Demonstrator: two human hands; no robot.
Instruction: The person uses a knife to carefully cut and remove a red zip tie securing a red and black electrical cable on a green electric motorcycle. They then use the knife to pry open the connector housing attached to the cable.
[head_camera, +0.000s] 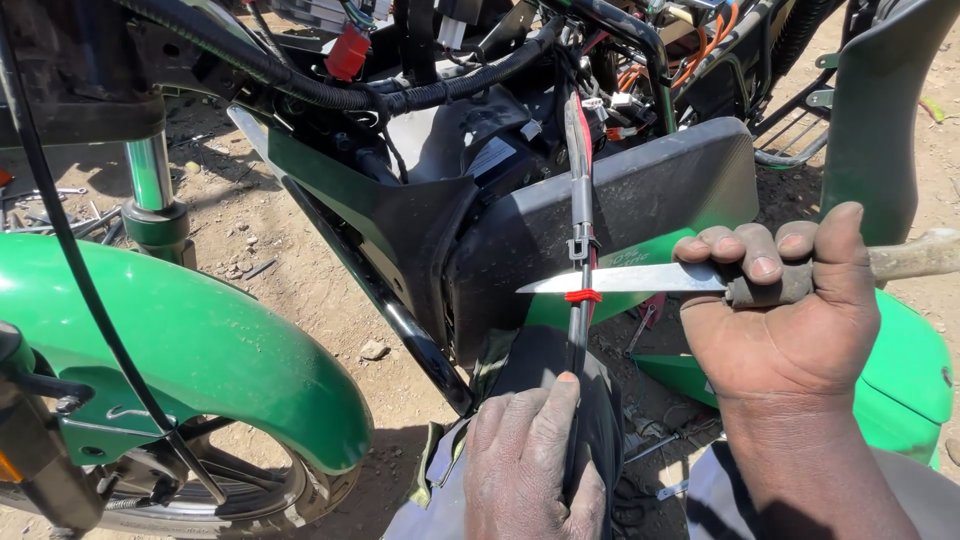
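Right hand (790, 320), fisted on the knife (630, 278), holds the blade at the red tie (583, 296). Left hand (530, 460) pins the cable (580, 200) at 6 o'clock. Cut lightly, away from fingers.

Silver knife blade (625, 279) lies level across the upright black cable (579, 320), against its red tie (583, 296)

- A white sticker (491, 157) sits on the dark grey body panel (450, 140) near the middle of the scene, in the far part under the black hoses. It is a small rectangle set at a slant, white with fine dark print too small to make out.
- White lettering (625, 257) runs along the green panel (650, 250) just behind the knife blade, right of centre, partly hidden.
- No packages, signs or screens show.
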